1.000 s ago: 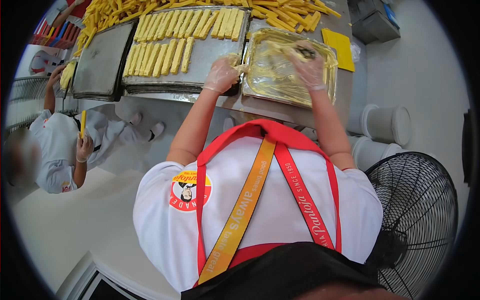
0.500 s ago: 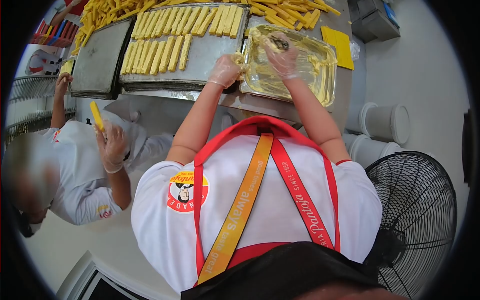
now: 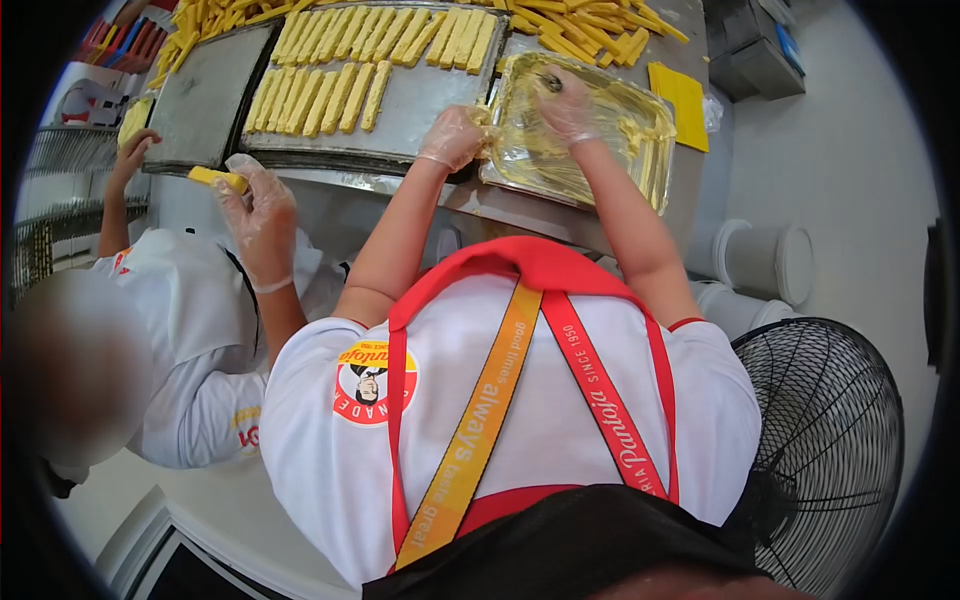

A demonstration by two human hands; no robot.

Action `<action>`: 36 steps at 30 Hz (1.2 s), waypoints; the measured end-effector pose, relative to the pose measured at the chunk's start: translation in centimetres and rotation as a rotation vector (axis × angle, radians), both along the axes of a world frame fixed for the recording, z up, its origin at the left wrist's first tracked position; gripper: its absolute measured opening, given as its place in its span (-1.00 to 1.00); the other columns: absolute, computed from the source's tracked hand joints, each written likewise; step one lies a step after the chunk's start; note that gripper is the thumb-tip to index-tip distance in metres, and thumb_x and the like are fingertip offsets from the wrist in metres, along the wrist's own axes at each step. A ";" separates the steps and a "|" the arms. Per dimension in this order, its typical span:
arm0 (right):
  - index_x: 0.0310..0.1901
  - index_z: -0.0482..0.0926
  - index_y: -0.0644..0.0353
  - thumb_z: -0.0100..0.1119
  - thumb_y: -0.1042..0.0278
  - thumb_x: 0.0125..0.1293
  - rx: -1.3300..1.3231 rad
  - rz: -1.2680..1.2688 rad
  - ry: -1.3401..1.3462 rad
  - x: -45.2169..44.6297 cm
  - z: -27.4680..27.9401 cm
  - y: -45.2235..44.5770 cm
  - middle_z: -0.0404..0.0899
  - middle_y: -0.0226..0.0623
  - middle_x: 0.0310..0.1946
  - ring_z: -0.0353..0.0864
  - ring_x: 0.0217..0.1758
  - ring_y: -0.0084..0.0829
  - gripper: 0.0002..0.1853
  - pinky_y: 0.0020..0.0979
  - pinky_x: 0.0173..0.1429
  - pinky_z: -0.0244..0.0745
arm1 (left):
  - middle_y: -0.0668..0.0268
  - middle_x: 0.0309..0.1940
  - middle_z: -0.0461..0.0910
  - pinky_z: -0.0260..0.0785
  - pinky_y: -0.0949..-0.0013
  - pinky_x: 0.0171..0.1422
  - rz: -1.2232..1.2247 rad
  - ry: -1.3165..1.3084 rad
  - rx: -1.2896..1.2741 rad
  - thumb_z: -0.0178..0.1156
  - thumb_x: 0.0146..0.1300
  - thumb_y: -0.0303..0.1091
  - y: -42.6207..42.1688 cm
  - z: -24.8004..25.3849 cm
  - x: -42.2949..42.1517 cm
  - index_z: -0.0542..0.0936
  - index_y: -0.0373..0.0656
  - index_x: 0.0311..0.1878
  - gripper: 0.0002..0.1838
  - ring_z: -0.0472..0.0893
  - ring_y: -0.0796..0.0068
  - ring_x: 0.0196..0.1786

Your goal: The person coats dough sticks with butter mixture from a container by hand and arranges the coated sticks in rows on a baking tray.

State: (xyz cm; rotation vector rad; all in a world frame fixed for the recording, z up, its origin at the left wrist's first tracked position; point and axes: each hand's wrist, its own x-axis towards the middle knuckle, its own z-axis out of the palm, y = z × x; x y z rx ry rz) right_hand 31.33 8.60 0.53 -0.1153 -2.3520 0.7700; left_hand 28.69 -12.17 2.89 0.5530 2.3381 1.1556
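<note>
My left hand [image 3: 455,138], in a clear glove, is closed beside the left rim of a metal tray [image 3: 664,195]. Yellow creamy spread is smeared about its fingertips, and what they grip cannot be made out. Over the tray's left half, my right hand [image 3: 568,112], also gloved, is closed on a small dark metallic object [image 3: 551,82] whose kind is unclear. Creamy spread [image 3: 648,130] coats the tray's bottom and sides. Left of my hands, a flat baking tray [image 3: 400,118] carries two rows of pale yellow coated sticks [image 3: 325,100].
Plain yellow sticks [image 3: 590,25] are heaped at the back. A yellow sheet [image 3: 680,105] lies right of the metal tray. On the left, a co-worker's gloved hand [image 3: 262,215] holds a yellow stick [image 3: 218,180] near a dark tray [image 3: 200,110]. A fan [image 3: 820,440] stands at the right.
My right hand has shifted slightly within the tray. My left hand has stayed by the rim. The co-worker's hand with the stick has moved up and right, toward the table.
</note>
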 end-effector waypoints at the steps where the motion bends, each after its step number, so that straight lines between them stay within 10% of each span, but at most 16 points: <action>1: -0.16 0.60 0.12 0.36 0.18 0.13 0.033 -0.015 -0.041 0.3 -0.2 1.2 0.67 -0.07 -0.29 0.67 -0.23 -0.10 -0.71 -0.24 -0.11 0.56 | -0.01 -0.28 0.65 0.44 0.14 0.01 -0.043 0.106 -0.015 0.25 0.02 -0.13 0.0 -0.5 -0.2 0.67 -0.18 -0.26 -0.68 0.61 -0.03 -0.16; 9: -0.17 0.63 0.08 0.30 0.06 0.17 0.234 -0.338 -0.335 3.8 0.0 9.9 0.65 -0.10 -0.40 0.65 -0.32 -0.07 -0.69 -0.17 -0.22 0.52 | -0.04 -0.24 0.64 0.42 0.12 0.06 -0.079 0.164 -0.043 0.26 0.02 -0.14 -0.4 -1.9 -0.3 0.67 -0.17 -0.22 -0.67 0.59 -0.07 -0.11; 15: -0.17 0.58 0.11 0.23 0.19 0.24 0.108 0.141 -0.216 0.3 0.7 -0.7 0.62 -0.09 -0.32 0.62 -0.24 -0.10 -0.78 -0.21 -0.16 0.50 | 0.02 -0.41 0.64 0.47 0.26 -0.28 -0.063 0.077 0.097 0.24 0.06 -0.20 0.1 -4.5 -1.1 0.65 -0.25 -0.28 -0.70 0.59 0.27 -0.47; 20: -0.16 0.56 0.11 0.20 0.28 0.19 0.155 0.210 -0.167 -1.5 -2.0 1.1 0.61 -0.09 -0.30 0.60 -0.19 -0.06 -0.80 -0.16 -0.11 0.50 | 0.15 -0.35 0.66 0.46 0.18 -0.15 -0.134 0.144 -0.002 0.23 0.08 -0.27 -0.2 -2.7 -0.9 0.66 -0.15 -0.31 -0.82 0.61 0.14 -0.32; 26: 0.11 0.52 0.17 0.04 0.18 0.30 0.281 -0.238 -0.584 3.4 -1.8 10.9 0.59 -0.02 -0.01 0.55 0.08 -0.03 -0.60 -0.11 0.17 0.42 | 0.13 -0.30 0.64 0.44 0.16 -0.05 -0.318 0.474 -0.068 0.20 0.12 -0.21 -0.2 -7.4 -2.2 0.66 -0.10 -0.29 -0.80 0.60 0.07 -0.21; 29: -0.13 0.63 0.20 0.18 0.03 0.25 0.262 -0.323 -0.562 2.9 0.7 8.8 0.65 0.02 -0.26 0.63 -0.19 0.02 -0.62 -0.09 -0.11 0.50 | 0.08 -0.29 0.64 0.44 0.16 -0.04 -0.256 0.309 -0.065 0.20 0.11 -0.19 -0.7 -3.7 -1.0 0.66 -0.11 -0.26 -0.77 0.60 0.06 -0.21; 36: -0.12 0.62 0.18 0.29 0.20 0.17 0.134 0.116 -0.255 0.3 -1.7 -1.6 0.65 0.00 -0.22 0.64 -0.16 -0.02 -0.70 -0.18 -0.04 0.53 | -0.02 -0.42 0.65 0.46 0.18 -0.16 -0.179 0.151 0.027 0.30 -0.03 -0.21 -0.2 -5.1 -1.8 0.68 -0.20 -0.27 -0.70 0.65 0.06 -0.32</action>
